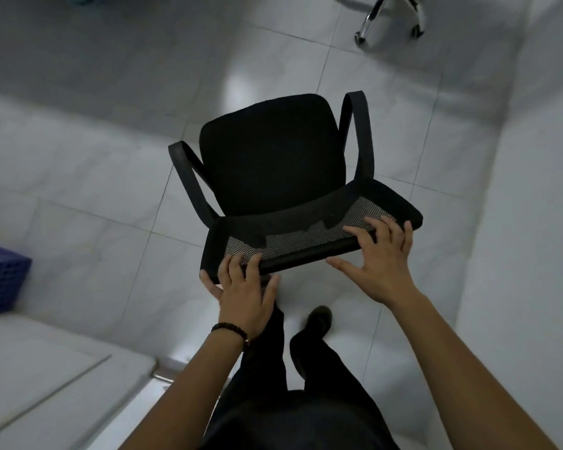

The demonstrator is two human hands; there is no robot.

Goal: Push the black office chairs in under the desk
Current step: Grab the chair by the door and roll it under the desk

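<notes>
Left hand [242, 289] grips the top rail of the black mesh-backed office chair [273, 167]; right hand [382, 258] rests open-fingered on that rail.

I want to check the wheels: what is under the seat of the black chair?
Nothing of it shows. The seat of the black chair covers its base and wheels; only white floor tiles appear around it.
</notes>
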